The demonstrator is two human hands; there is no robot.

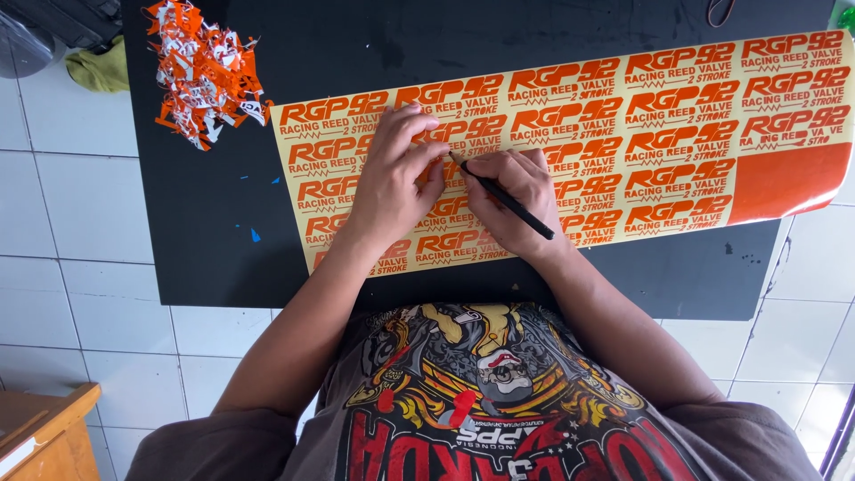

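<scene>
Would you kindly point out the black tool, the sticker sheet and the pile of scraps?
black tool [512, 203], head view, mid-shaft.
sticker sheet [784, 183], head view, plain orange corner.
pile of scraps [207, 71], head view, middle of heap.

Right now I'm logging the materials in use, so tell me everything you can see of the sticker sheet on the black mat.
The sticker sheet is a long, pale yellow backing printed with rows of repeated orange decals. It lies flat on the black mat, running slantwise up to the right. Its far right end is still solid orange and curls slightly. The left hand presses down on it, while the right hand holds a thin black tool with its tip on the sheet.
</scene>
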